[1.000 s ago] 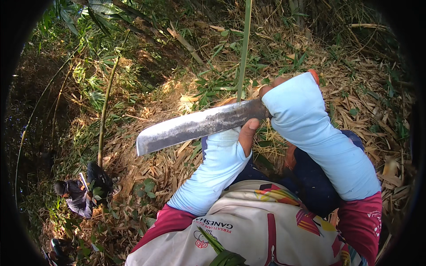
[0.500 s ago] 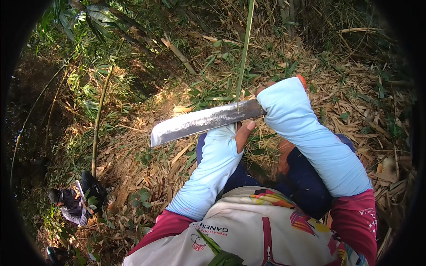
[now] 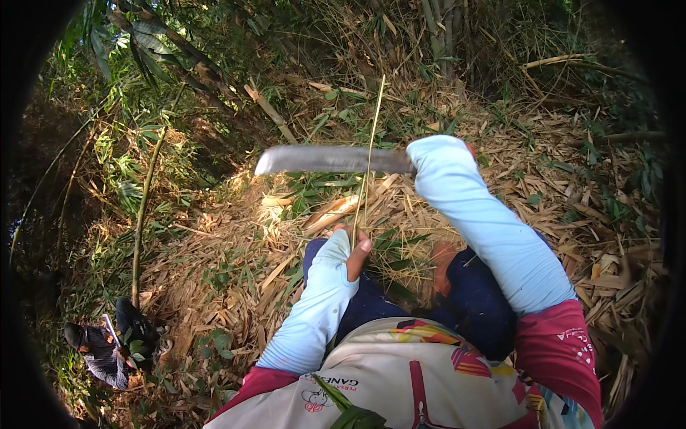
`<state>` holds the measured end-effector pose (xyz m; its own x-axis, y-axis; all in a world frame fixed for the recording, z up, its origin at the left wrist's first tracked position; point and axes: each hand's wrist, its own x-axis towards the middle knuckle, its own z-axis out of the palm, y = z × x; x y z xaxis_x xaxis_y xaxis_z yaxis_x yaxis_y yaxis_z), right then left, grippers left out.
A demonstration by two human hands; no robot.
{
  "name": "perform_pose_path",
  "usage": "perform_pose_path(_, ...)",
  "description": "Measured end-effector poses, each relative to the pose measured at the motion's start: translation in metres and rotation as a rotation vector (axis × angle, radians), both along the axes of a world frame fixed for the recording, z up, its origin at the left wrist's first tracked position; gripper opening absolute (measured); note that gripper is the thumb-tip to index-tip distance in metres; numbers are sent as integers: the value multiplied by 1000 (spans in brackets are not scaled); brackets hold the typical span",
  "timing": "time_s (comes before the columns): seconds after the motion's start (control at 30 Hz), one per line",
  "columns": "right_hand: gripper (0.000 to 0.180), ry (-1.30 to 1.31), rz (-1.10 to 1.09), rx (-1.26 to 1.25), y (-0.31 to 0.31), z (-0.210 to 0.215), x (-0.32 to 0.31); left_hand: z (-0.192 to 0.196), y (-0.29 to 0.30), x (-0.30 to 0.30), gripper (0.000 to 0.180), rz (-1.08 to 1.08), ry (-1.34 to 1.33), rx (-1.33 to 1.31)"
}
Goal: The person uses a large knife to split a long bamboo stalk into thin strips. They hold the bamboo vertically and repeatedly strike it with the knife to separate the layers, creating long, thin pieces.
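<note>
My left hand (image 3: pixel 351 252), in a pale blue sleeve, grips the lower end of a thin green bamboo stem (image 3: pixel 366 171) that rises straight up. My right hand (image 3: pixel 437 159), mostly hidden under its pale blue sleeve, holds a long steel machete (image 3: pixel 330 160) level, blade pointing left. The blade crosses the stem about halfway up its visible length. The machete's handle is hidden by the sleeve. Both hands are above ground covered in dry bamboo leaves (image 3: pixel 236 272).
Another person (image 3: pixel 107 347) in dark clothes crouches downhill at the lower left. A thin leaning stem (image 3: pixel 143 207) stands at left. Thick bamboo stalks (image 3: pixel 439 28) and fallen branches lie uphill. My orange shoe (image 3: pixel 441 266) rests on the litter below the right arm.
The machete swung from tilted to level and moved up, now crossing the stem. My left hand slid down the stem toward my body. The stem looks shorter than before.
</note>
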<state>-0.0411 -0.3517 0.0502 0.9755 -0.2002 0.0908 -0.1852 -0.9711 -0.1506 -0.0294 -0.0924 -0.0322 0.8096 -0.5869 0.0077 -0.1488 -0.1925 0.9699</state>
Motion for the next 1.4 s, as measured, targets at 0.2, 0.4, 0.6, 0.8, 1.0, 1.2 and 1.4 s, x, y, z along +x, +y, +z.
perform_pose_path(0.2, 11, 16, -462, 209, -81, 2, 23, -20, 34, -8, 29, -77, 167, 97)
perform_pose_path(0.4, 22, -86, -566, 311, -171, -33, 3, 2, 44, -9, 45, -146, 521, -262)
perform_pose_path(0.6, 40, -417, -270, 556, -179, -50, 15, 21, 29, 22, 59, -296, 638, -569)
perform_pose_path(0.8, 29, -473, -38, 784, -39, 0, -23, 46, 1, 29, 72, -338, 665, -702)
perform_pose_path(1.0, 22, -539, 327, 439, 15, 18, -47, 64, -12, 11, 57, -173, 349, -517)
perform_pose_path(1.2, 15, -409, 502, 106, 37, 24, -53, 76, -11, 10, 41, -154, 501, -493)
perform_pose_path(1.4, 9, -474, 496, 20, 39, 26, -60, 98, -15, -7, 43, -157, 410, -444)
